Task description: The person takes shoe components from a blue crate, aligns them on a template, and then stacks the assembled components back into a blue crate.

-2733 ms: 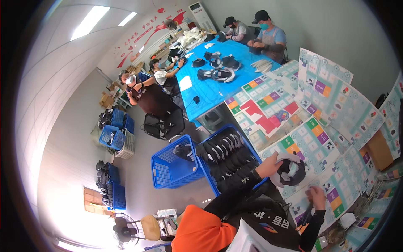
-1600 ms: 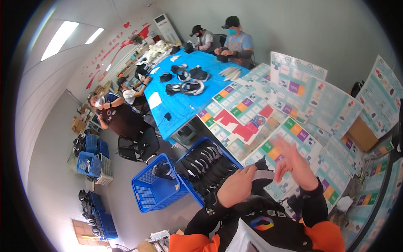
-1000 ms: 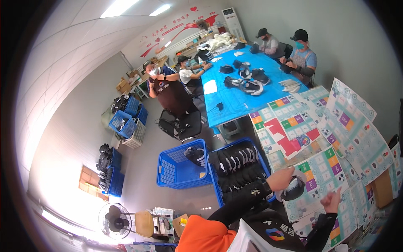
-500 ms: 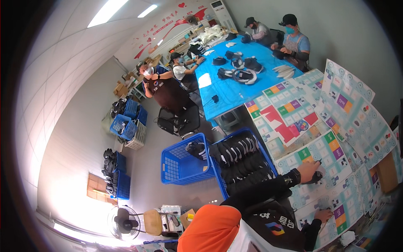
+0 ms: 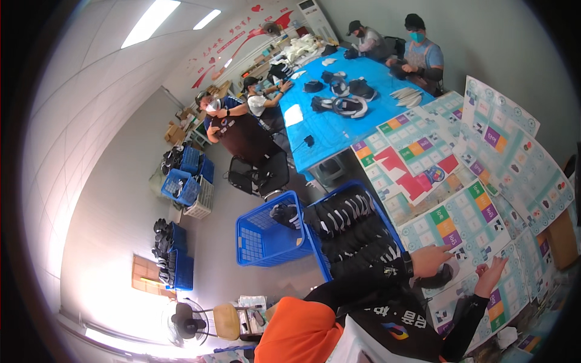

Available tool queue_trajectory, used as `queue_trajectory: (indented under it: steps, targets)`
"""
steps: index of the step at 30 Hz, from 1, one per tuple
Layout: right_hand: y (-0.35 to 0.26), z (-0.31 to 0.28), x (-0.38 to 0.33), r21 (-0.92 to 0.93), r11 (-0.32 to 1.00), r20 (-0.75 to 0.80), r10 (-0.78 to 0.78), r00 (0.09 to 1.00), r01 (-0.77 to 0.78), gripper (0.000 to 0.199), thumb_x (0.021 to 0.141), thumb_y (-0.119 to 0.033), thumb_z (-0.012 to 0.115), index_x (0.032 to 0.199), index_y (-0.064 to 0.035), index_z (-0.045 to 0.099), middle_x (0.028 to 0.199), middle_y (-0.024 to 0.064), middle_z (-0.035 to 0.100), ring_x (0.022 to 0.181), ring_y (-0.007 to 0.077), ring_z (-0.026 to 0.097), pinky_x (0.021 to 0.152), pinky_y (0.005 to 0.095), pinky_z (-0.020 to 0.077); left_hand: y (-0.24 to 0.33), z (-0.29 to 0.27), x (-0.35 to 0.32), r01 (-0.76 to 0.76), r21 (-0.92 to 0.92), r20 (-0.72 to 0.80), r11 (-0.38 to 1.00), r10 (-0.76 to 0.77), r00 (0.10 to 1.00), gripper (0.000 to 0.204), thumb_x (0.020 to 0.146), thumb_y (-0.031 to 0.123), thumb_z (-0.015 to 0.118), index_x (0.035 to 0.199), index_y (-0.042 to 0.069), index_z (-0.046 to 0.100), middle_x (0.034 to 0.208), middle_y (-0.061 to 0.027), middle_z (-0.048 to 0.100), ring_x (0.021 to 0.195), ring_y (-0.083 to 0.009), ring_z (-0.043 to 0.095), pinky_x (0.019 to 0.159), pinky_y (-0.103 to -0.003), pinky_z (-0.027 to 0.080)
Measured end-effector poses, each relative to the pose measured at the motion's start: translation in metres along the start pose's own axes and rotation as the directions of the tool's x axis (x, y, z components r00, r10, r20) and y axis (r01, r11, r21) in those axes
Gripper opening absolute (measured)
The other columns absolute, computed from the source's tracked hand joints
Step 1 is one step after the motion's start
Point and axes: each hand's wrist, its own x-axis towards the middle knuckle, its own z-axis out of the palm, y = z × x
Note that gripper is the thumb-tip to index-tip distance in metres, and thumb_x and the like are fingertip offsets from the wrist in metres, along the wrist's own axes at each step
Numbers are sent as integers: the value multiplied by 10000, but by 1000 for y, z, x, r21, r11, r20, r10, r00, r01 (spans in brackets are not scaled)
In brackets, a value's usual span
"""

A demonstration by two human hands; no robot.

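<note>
Left hand [image 5: 431,260] presses the dark headset [image 5: 437,278]; right hand [image 5: 491,272] just beside it.

The near counter [image 5: 466,199] is covered edge to edge with printed sheets [image 5: 448,227] of coloured squares in green, orange, purple and red. A dark rounded item [image 5: 437,277] lies on the sheets at the near edge. Further back stands a blue counter [image 5: 339,130], carrying dark headgear-like items [image 5: 342,106], a white sheet [image 5: 294,115] and a fan of pale strips [image 5: 407,95]. On the grey floor [image 5: 212,242] rest two blue baskets: one nearly empty [image 5: 260,233], one [image 5: 327,260] packed with black items [image 5: 354,233].
</note>
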Motion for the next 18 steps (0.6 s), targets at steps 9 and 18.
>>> queue_trajectory:
  steps: [9, 18]
  targets:
    - [156, -160, 26, -877, -456, -153, -36, 988, -153, 740, 893, -200, 717, 1456, 91, 334, 1371, 267, 476, 1274, 414, 524, 1050, 494, 456, -21, 36, 58, 91, 4, -52, 996, -90, 995, 455, 942, 355, 677, 1272, 46, 625, 1147, -153, 639, 1013, -393, 620, 898, -464, 502]
    - [199, -208, 3, -919, -245, -211, -353, 912, -308, 712, 842, -205, 733, 1388, 72, 371, 1369, 261, 452, 1278, 416, 500, 1103, 498, 429, -17, 66, 109, -10, 78, -125, 997, 20, 992, 464, 952, 353, 681, 1290, 42, 613, 1208, -174, 602, 1104, -406, 582, 921, -480, 513]
